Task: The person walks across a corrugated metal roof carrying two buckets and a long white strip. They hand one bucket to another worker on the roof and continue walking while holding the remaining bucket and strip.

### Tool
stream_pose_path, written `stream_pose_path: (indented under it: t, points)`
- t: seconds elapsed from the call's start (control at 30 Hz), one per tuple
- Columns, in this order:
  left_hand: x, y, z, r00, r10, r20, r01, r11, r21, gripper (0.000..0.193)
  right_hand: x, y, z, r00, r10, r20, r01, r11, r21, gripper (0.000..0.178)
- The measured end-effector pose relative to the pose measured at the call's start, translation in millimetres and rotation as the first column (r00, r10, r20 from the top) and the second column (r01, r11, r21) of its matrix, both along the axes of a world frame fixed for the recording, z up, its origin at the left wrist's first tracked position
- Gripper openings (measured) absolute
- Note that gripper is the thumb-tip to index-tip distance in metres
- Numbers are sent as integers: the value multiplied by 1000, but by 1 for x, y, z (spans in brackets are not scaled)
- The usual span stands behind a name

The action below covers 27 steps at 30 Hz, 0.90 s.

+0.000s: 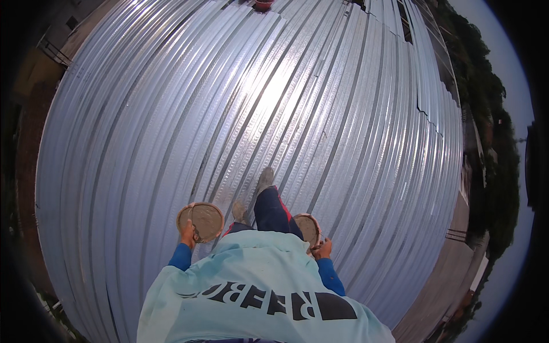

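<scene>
Fingers of the left hand (187, 233) are closing round the side of the left bucket (219, 212), near its rim, probably on the handle; the exact hold is too small to make out. Fingers of the right hand (323, 249) are bending narrowly at the near edge of the right bucket (316, 222), holding it by what is looking like a thin handle. Both buckets are carrying a grey-brown mix (207, 222), and they are flanking the person's legs, one on each side. Whether their bases are touching the deck (143, 171) is not showing. Dark trousers (271, 210) with a red stripe are partly covering the right bucket. One shoe (265, 178) is resting on the ribbed metal ahead of the other, and both are looking dusty. A pale shirt (251, 271) is filling the lower middle, with blue sleeves (330, 275) running to the wrists. Sunlight is glaring off the ribs, a reddish tub (263, 5) is sitting at the far edge, and trees (492, 91) are standing beyond the right side.
</scene>
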State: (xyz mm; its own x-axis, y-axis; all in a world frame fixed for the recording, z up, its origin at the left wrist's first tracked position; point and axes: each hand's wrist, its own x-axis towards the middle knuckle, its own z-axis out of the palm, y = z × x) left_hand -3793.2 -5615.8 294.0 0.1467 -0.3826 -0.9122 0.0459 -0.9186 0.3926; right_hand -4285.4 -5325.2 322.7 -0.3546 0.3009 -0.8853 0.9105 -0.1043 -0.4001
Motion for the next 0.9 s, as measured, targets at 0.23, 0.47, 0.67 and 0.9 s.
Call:
stream_pose_path:
  t: [0.23,0.47,0.67,0.9]
  points:
    - [-101,-171,-3,995,15,95,-20,998,57,46,-100,-157,-62,996,71,50,-73,997,35,30]
    - [-269,-357,45,991,-7,131,-2,998,68,43,-230,-300,-61,953,254,-168,-254,967,20,19]
    - [-396,-510,22,993,-40,107,34,998,57,46,-370,-480,-3,988,-134,-79,131,990,-48,17]
    - [-607,-675,-1,996,-54,-77,62,993,98,50,-537,-622,15,989,-99,-114,109,991,83,14]
